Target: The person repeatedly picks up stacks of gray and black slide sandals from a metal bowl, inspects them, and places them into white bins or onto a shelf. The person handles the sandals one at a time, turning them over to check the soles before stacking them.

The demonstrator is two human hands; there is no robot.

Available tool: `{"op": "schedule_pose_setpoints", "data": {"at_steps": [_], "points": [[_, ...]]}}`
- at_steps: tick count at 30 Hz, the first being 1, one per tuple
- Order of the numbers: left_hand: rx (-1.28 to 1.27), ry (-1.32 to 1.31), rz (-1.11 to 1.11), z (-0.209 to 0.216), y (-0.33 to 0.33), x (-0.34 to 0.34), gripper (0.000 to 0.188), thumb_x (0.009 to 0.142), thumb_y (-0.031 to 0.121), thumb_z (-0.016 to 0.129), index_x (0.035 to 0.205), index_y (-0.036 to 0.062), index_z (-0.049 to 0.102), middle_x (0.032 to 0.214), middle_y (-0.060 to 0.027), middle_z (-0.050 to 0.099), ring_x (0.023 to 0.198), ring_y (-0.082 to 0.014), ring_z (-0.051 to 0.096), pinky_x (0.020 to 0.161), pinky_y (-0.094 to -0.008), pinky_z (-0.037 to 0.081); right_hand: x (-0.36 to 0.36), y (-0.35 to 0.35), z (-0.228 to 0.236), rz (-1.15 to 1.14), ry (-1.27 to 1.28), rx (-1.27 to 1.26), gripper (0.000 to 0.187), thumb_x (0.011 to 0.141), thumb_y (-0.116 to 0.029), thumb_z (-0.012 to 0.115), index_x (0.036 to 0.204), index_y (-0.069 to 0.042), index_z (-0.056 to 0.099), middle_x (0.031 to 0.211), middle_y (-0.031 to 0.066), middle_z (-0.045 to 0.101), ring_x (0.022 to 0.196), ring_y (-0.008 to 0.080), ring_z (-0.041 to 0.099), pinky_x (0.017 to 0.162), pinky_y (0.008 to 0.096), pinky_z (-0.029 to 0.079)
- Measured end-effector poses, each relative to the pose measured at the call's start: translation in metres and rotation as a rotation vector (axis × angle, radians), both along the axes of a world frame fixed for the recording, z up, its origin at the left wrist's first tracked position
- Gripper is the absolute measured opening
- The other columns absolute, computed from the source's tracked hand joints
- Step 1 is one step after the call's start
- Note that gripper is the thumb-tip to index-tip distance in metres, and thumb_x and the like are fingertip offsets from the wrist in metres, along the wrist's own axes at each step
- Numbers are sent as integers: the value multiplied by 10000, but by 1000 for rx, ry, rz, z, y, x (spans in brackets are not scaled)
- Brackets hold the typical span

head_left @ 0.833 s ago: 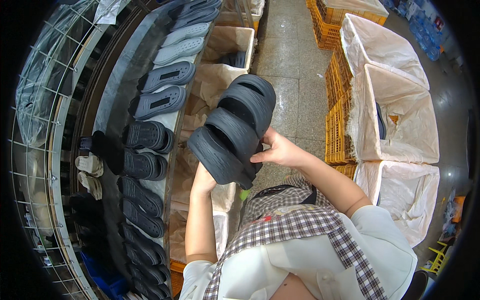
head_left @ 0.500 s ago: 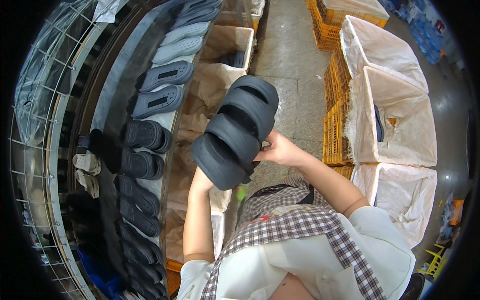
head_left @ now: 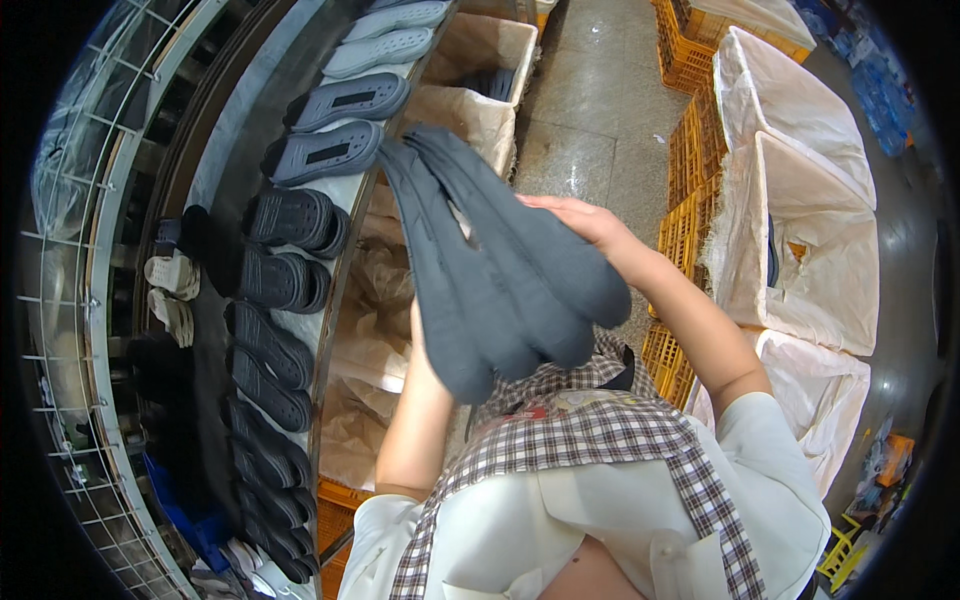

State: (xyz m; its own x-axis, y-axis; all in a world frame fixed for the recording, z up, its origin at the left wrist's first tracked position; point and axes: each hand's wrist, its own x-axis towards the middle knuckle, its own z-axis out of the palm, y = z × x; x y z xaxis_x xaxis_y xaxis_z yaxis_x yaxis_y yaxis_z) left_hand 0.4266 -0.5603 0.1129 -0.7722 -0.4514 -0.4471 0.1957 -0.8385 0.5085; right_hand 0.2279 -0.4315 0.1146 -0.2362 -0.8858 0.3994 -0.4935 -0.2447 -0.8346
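In front of my chest I hold a bundle of several dark grey shoe soles (head_left: 500,290), fanned out with their rounded ends toward me and their narrow ends far and left. My left hand (head_left: 417,335) grips the bundle from its left side, its fingers hidden behind the soles. Along the upper right edge lies my right hand (head_left: 583,220), holding the bundle, with part of its fingers out of sight beneath it. Left of the bundle, pairs of soles rest in a row on a long belt-like ledge, among them a grey pair with black insets (head_left: 335,150).
Cloth-lined bins (head_left: 800,230) stand on yellow crates (head_left: 695,150) along the right. More lined bins (head_left: 480,60) sit beside the ledge. A wire rack (head_left: 95,300) runs down the far left. Between the bins stretches a tiled floor (head_left: 590,100).
The bundle has turned from showing its stacked thick ends to showing its long faces, spread like a fan. My right hand has moved up and to the right along it.
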Motion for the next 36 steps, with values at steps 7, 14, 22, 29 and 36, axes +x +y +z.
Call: {"op": "schedule_pose_setpoints", "data": {"at_steps": [7,14,22,29,36], "points": [[144,187,-146,-4,-17,4,569,902,422,507,1300,23,428,1268,-184,492,1148,-333,492,977,-475,402,26,25,4,79,-1134,253,626,824,-413,586,1226,44,439,1206,165,496,1104,207,508,953,337,410],[11,39,-151,-9,-11,4,407,933,217,463,1298,41,429,1238,-164,517,1066,-271,559,927,-403,463,44,27,13,103,-1094,283,635,787,-336,619,1258,10,369,1247,158,421,1177,212,424,997,340,352],[171,75,-154,-14,-3,12,409,917,223,498,1263,11,456,1192,-149,554,1008,-254,600,853,-373,519,45,38,15,99,-1219,194,812,745,-291,592,1396,25,224,1391,192,318,1243,269,398,1034,367,328],[290,56,-141,-22,6,15,412,914,237,504,1261,18,466,1174,-139,568,1026,-247,591,871,-363,507,67,47,7,106,-1142,309,916,686,-301,611,1417,16,157,1428,195,251,1346,279,234,1098,380,197],[350,22,-72,-33,17,17,415,911,252,510,1258,26,475,1157,-129,582,1043,-241,582,889,-352,494,59,52,6,84,-833,491,1079,665,-355,791,1419,24,118,1439,219,209,1360,304,181,1105,392,146]]}}
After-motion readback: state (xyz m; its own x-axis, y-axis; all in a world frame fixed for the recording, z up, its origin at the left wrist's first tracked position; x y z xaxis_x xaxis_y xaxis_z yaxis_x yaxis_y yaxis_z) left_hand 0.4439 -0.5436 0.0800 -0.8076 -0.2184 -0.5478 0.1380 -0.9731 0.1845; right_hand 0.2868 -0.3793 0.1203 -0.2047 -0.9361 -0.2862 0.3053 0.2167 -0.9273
